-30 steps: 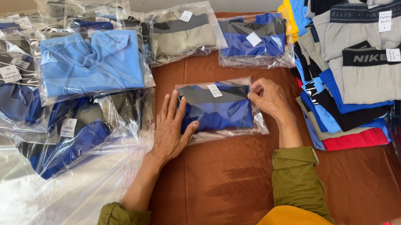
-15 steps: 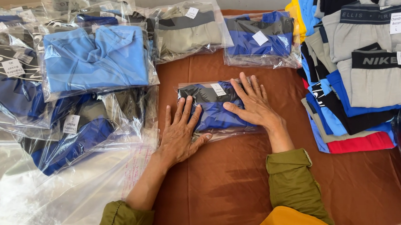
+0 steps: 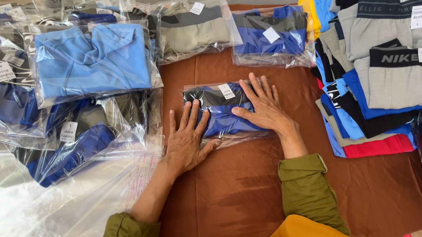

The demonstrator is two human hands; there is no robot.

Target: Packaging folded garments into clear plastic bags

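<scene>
Bagged clothes point(image 3: 92, 62) crowded the brown cloth's point(image 3: 245, 194) left edge, loose folded shorts point(image 3: 389, 80) its right. Mid-cloth, left hand point(image 3: 186, 142) and right hand point(image 3: 265, 107), fingers spread, pressed a clear bag point(image 3: 216, 109) holding blue-black shorts.

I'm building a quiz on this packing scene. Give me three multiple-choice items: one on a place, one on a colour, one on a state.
1. Where does the bagged garment under the hands lie?
A. on the brown cloth
B. on the stack of unbagged garments
C. on the floor

2. What colour are the person's sleeves?
A. red
B. olive green
C. white

3. How are the hands set?
A. both clenched in fists
B. both flat, fingers spread
C. both lifted clear

Answers:
1 A, brown cloth shows all round it.
2 B, the sleeves are olive green.
3 B, the left hand and right hand press flat on the bag.
</scene>
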